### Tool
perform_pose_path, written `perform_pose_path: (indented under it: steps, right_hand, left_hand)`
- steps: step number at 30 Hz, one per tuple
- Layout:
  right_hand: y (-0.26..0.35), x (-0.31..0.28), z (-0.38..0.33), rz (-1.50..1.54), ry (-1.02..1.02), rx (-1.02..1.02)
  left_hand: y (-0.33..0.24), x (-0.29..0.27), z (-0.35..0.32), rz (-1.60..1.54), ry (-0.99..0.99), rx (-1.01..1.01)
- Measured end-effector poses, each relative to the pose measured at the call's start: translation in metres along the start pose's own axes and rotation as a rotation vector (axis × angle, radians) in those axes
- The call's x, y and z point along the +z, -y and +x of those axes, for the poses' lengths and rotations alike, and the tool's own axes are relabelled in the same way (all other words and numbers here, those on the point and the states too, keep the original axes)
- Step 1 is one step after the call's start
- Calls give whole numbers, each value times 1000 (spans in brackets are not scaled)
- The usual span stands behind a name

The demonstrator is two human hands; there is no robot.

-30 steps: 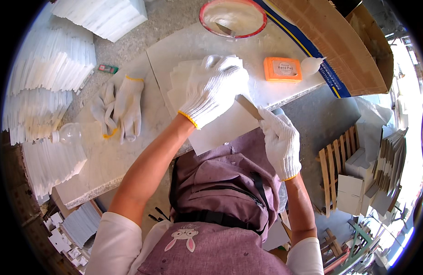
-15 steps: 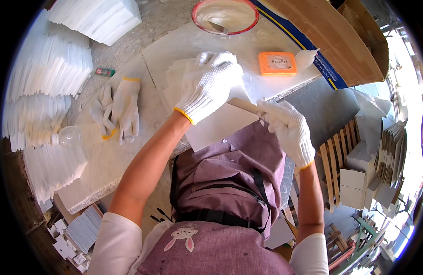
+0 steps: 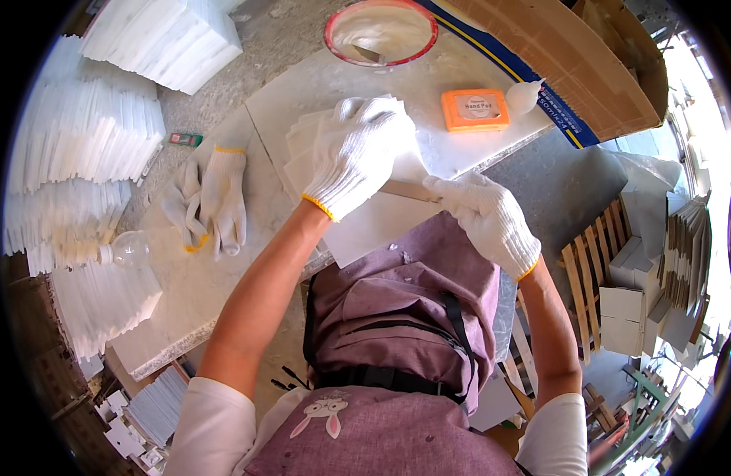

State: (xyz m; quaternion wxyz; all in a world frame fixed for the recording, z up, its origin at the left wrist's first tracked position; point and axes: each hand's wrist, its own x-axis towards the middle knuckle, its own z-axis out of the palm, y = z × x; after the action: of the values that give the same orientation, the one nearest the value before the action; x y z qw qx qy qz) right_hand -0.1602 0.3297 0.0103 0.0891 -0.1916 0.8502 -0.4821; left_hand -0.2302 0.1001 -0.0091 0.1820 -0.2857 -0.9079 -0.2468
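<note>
A: What is the work at this moment?

B: The left hand (image 3: pixel 357 155), in a white knit glove, lies flat on a fanned stack of thin white tiles (image 3: pixel 306 151) on the marble slab (image 3: pixel 302 87). It presses rather than grips: fingers spread, palm down, closed on nothing.

A: And the other?

B: The right hand (image 3: pixel 484 218) is closed around the handle of a flat-bladed tool (image 3: pixel 405 190), likely a putty knife or scraper. The blade runs left from the fist and slips under the heel of the left hand, at the near edge of the stack.

A: So which step do you judge it to be?

B: I read it as working the blade along the tiles' near edge, scraping or spreading, while the left hand pins them. I cannot tell whether the blade carries any paste.

A: Where is the paste?

B: A red-rimmed tub of white paste (image 3: pixel 380 32) sits beyond the stack, at the slab's far edge, with a second tool resting in it. To the right of the stack lie an orange sanding pad (image 3: pixel 475 109) and a small white squeeze bottle (image 3: pixel 522 95).

A: Anything to the left of the stack?

B: A spare pair of gloves (image 3: pixel 207 198), and further left a clear plastic bottle (image 3: pixel 128 249) on its side.

A: What does the next move call for?

B: Steady downward pressure from the left hand so the tiles do not slide, and a shallow blade angle, since thin tile chips easily.
</note>
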Motion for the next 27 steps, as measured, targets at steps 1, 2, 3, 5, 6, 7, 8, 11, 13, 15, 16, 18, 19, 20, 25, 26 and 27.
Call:
perform_pose_path:
  steps: [1, 2, 3, 5, 6, 7, 8, 11, 13, 15, 16, 18, 19, 20, 25, 26, 27]
  right_hand:
    - [3, -1, -10, -10, 16, 11]
    - [4, -3, -21, 0, 51, 0]
    - [3, -5, -37, 12, 90, -10]
    - [1, -3, -71, 141, 83, 111]
    - [-3, 3, -90, 262, 35, 240]
    - [-4, 8, -104, 382, -13, 368]
    - [0, 13, -114, 537, -99, 472]
    - [2, 40, -139, 1082, -356, 604]
    - [3, 57, -143, 1293, -468, 506]
    - [10, 67, -137, 1340, -519, 403]
    - [15, 68, -134, 1362, -491, 384]
    - [27, 66, -125, 1310, -424, 457]
    - [37, 60, -119, 1279, -391, 516]
    - [40, 56, -118, 1205, -297, 519]
    - [37, 45, -114, 598, -20, 467]
    - [33, 44, -117, 461, 18, 408]
    - [38, 39, -114, 288, -109, 361]
  left_hand:
    - [0, 0, -1, -15, 11, -2]
    - [1, -1, 0, -30, 19, 1]
    - [2, -1, 0, -45, 29, 0]
    - [0, -2, -1, -68, 32, -46]
    - [0, -3, -2, -79, 36, -70]
    - [3, -3, -3, -77, 32, -48]
    - [8, -1, -3, -76, 30, -21]
    - [4, 1, -6, -300, -29, -64]
    - [-13, -8, -9, -330, -72, -92]
    - [-51, -30, -20, -171, -99, -78]
    - [-66, -35, -33, -279, -104, -161]
    - [-116, -41, -58, -1082, -128, -643]
    - [-121, -51, -62, -812, 161, -652]
    - [-130, -53, -70, -757, 226, -655]
    - [-135, -58, -80, -748, 401, -477]
    - [-132, -61, -78, -669, 439, -404]
    - [-128, -65, -74, -589, 477, -330]
